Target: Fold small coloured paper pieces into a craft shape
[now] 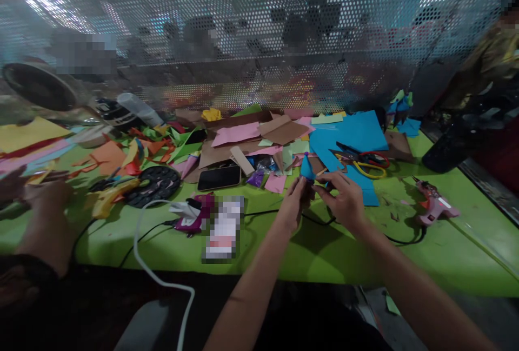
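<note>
My left hand (pixel 295 202) and my right hand (pixel 343 199) meet over the green table (pixel 324 253), fingers pinched together. Between them is a small blue paper cone (pixel 307 169) with a tiny pink tip, held upright by my left fingers. My right fingertips press on its base, next to a brown paper piece. A large blue paper sheet (pixel 352 134) lies just behind, with yellow-and-red scissors (pixel 367 163) on it.
A pink glue gun (pixel 433 205) lies right, its black cable running under my hands. A phone (pixel 219 178), coloured paper scraps, a black round disc (pixel 156 183) and a white cable (pixel 162 280) lie left. Another person's hand (pixel 44 199) works at far left. A perforated metal screen stands behind.
</note>
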A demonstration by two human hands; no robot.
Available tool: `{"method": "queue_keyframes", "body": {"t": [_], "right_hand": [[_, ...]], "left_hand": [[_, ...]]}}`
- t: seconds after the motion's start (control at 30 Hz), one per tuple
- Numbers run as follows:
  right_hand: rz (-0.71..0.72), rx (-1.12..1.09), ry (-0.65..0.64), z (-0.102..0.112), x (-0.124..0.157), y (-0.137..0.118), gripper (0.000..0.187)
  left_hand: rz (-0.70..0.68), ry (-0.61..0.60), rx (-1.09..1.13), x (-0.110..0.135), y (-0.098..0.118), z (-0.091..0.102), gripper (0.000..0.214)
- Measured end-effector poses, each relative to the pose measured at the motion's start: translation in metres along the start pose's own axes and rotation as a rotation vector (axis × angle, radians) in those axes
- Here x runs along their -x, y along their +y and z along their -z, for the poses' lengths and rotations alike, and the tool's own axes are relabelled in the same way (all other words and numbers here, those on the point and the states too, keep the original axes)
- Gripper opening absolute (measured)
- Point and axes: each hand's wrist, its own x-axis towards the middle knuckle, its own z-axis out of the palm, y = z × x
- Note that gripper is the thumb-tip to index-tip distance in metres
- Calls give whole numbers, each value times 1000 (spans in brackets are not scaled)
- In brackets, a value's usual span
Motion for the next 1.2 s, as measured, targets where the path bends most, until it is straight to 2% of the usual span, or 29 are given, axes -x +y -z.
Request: {"method": "queue_keyframes", "body": {"t": [0.3, 0.47, 0.73, 0.93, 1.2], "right_hand": [[-50, -33, -66, -4, 4, 1, 7], [-77, 0, -58, -7, 5, -1, 9], [-4, 90, -21, -6, 4, -3, 5], [-47, 15, -10, -3, 3, -2, 6], [-183, -159, -34, -4, 1, 1, 4]], "left_hand": [[-33, -152, 126, -9, -5, 11, 48], [-34, -162, 114, -8, -6, 10, 50], [-32, -131, 108, -7, -7, 9, 49], [-25, -148, 115, -9, -8, 10, 47], [9, -174, 140, -3, -2, 5, 48]]}}
